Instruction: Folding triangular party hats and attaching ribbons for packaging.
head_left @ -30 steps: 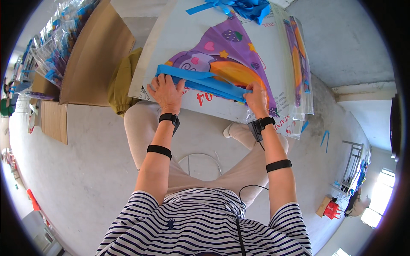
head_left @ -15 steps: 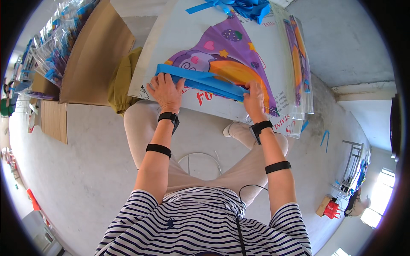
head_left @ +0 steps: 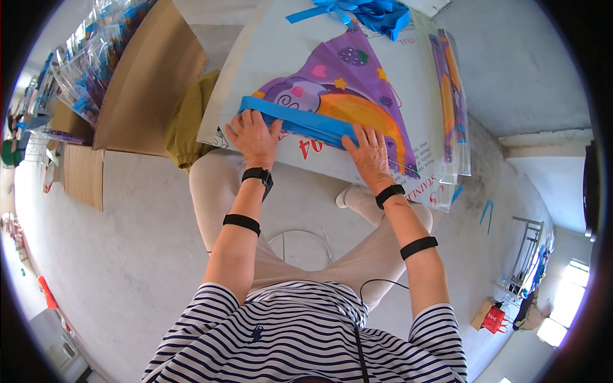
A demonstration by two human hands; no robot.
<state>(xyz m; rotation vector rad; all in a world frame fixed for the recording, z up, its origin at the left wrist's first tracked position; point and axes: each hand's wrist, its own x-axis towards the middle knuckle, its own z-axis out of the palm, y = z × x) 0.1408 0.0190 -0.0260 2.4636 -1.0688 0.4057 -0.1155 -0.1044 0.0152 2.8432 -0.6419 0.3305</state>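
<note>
A purple triangular printed fabric sheet (head_left: 350, 56), kite-like, lies flat with its point away from me. Along its near edge runs a bundle of flat blue ribbon (head_left: 294, 118), folded into a long strip. My left hand (head_left: 254, 139) is at the strip's left end, its fingers bent over the ribbon and its thumb against the near side. Toward the right end, my right hand (head_left: 370, 153) rests palm down, fingers stretched over the printed fabric and thumb touching the ribbon. A thin clear line or rod shows beside the right hand.
Under the sheet is a white printed board (head_left: 255, 60). More blue ribbon (head_left: 383, 18) is heaped at its far edge. Clear-packed printed pieces (head_left: 447, 96) lie along its right side. To the left stand a cardboard box (head_left: 150, 83), an olive cloth (head_left: 191, 121) and several plastic packets (head_left: 89, 64).
My right hand has moved left along the ribbon, from its end, and its fingers have straightened. The ribbon strip looks flatter. My left hand stays at the left end.
</note>
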